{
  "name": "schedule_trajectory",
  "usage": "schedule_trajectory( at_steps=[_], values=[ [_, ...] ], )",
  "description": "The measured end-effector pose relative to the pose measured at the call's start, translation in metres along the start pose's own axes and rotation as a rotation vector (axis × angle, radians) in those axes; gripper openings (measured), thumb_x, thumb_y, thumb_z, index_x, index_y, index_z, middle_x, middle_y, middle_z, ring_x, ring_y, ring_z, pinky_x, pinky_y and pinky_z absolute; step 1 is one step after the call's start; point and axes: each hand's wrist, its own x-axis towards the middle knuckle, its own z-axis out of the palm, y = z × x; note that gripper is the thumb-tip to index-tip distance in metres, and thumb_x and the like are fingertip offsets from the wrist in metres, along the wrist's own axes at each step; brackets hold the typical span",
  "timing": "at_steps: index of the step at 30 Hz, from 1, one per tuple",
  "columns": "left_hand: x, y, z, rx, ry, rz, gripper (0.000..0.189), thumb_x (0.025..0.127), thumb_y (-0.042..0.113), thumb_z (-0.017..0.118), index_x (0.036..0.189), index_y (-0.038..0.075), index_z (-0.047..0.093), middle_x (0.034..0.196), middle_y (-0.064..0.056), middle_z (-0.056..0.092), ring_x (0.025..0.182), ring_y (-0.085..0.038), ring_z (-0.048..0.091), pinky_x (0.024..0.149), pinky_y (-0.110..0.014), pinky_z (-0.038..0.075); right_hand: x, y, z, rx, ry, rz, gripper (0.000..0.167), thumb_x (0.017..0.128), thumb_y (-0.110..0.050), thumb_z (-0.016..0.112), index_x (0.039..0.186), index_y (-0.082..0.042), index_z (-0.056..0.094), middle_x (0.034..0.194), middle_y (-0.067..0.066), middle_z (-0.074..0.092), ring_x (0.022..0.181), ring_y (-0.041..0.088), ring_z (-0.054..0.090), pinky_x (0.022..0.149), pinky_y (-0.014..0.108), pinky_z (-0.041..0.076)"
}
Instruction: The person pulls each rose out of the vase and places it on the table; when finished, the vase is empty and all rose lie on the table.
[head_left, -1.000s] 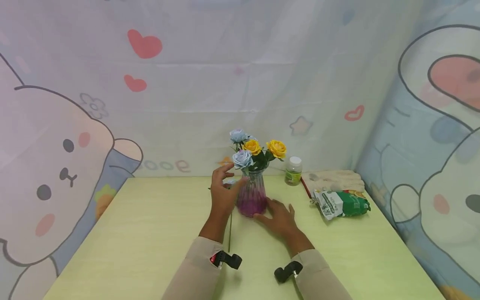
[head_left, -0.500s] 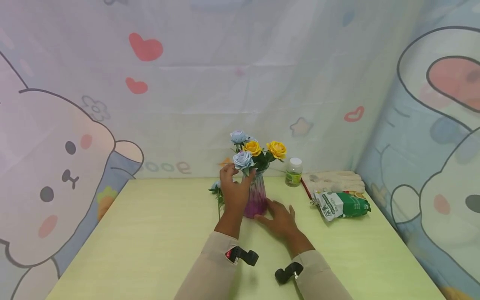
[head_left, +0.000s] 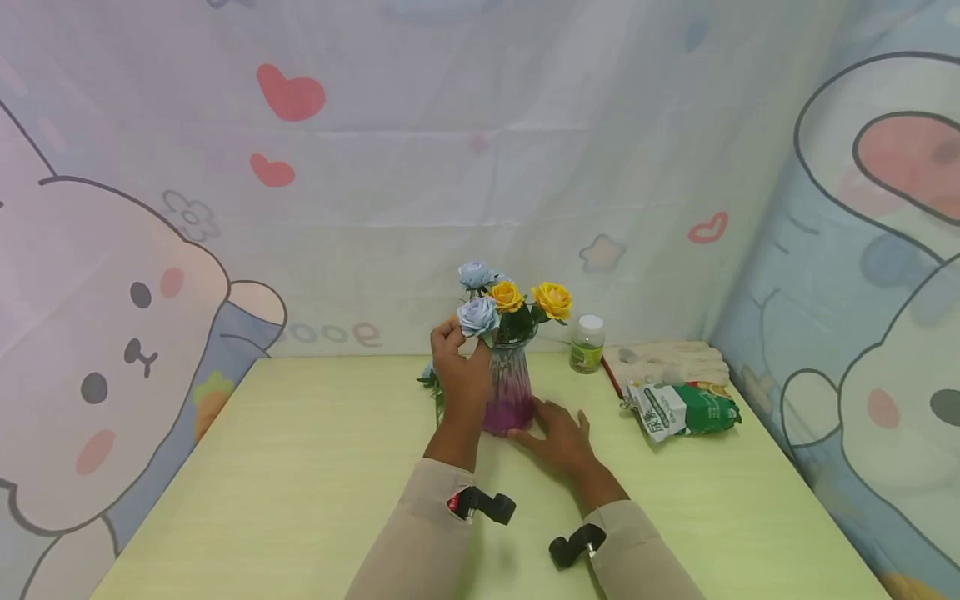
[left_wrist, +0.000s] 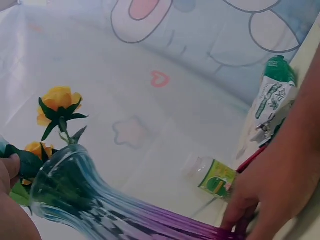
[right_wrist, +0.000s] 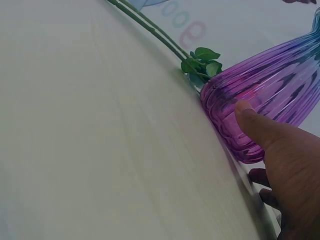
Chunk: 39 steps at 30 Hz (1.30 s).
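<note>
A ribbed glass vase point(head_left: 510, 387), clear blue at the top and purple at the base, stands upright on the table with several blue and yellow roses in it. My left hand point(head_left: 463, 379) is at its rim and pinches the front blue rose point(head_left: 477, 317) just under the bloom. Low down, my right hand point(head_left: 558, 440) holds the purple base, its thumb point(right_wrist: 252, 117) pressed on the glass and the other fingers round the far side. Two yellow roses point(left_wrist: 59, 105) show past the rim in the left wrist view.
Left of the vase, partly behind my left arm, a blue flower point(head_left: 429, 375) with a green stem point(right_wrist: 150, 27) lies on the table. To the right are a white-capped jar point(head_left: 587, 343), a red stick point(head_left: 612, 377), pale gloves point(head_left: 667, 363) and a green-white packet point(head_left: 686, 408).
My left hand has moved right to the vase rim and taken hold of the front blue rose, which has shifted slightly left. The right hand has stayed at the base.
</note>
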Motion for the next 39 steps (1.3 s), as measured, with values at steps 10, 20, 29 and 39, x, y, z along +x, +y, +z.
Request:
schedule_trajectory(
  at_steps=[10, 20, 29, 39],
  values=[
    [0.013, 0.017, -0.020, -0.093, -0.131, 0.069, 0.035, 0.113, 0.018, 0.064, 0.147, 0.009, 0.062, 0.124, -0.019, 0.076, 0.066, -0.038, 0.076, 0.056, -0.020, 0.050, -0.001, 0.000, -0.001, 0.000, -0.010, -0.003, 0.084, 0.101, -0.066, 0.068, 0.165, -0.015, 0.050, 0.165, 0.013, 0.056, 0.158, 0.039, 0.047, 0.131, 0.079, 0.009],
    [0.020, 0.028, -0.031, -0.071, -0.177, -0.127, 0.058, 0.119, 0.042, 0.044, 0.167, 0.009, 0.033, 0.128, -0.026, 0.075, 0.073, -0.039, 0.082, 0.062, -0.032, 0.066, 0.000, 0.002, 0.000, 0.001, -0.012, -0.003, 0.084, 0.101, -0.067, 0.067, 0.164, -0.015, 0.051, 0.165, 0.013, 0.056, 0.158, 0.040, 0.047, 0.129, 0.081, 0.010],
    [0.027, 0.030, -0.032, -0.272, -0.226, -0.222, 0.057, 0.118, 0.039, 0.047, 0.159, -0.001, 0.038, 0.111, -0.033, 0.074, 0.101, -0.041, 0.083, 0.086, -0.033, 0.068, 0.002, 0.002, 0.003, 0.003, -0.009, -0.006, 0.084, 0.101, -0.067, 0.067, 0.164, -0.015, 0.052, 0.166, 0.013, 0.056, 0.158, 0.039, 0.047, 0.130, 0.081, 0.009],
    [0.021, 0.019, -0.048, -0.091, -0.304, -0.189, 0.027, 0.112, 0.015, 0.063, 0.125, -0.003, 0.079, 0.138, -0.019, 0.075, 0.138, -0.032, 0.065, 0.123, -0.056, 0.048, 0.002, 0.004, 0.003, 0.015, -0.002, -0.010, 0.083, 0.101, -0.065, 0.068, 0.164, -0.014, 0.052, 0.166, 0.013, 0.056, 0.159, 0.039, 0.046, 0.130, 0.080, 0.008]
  ],
)
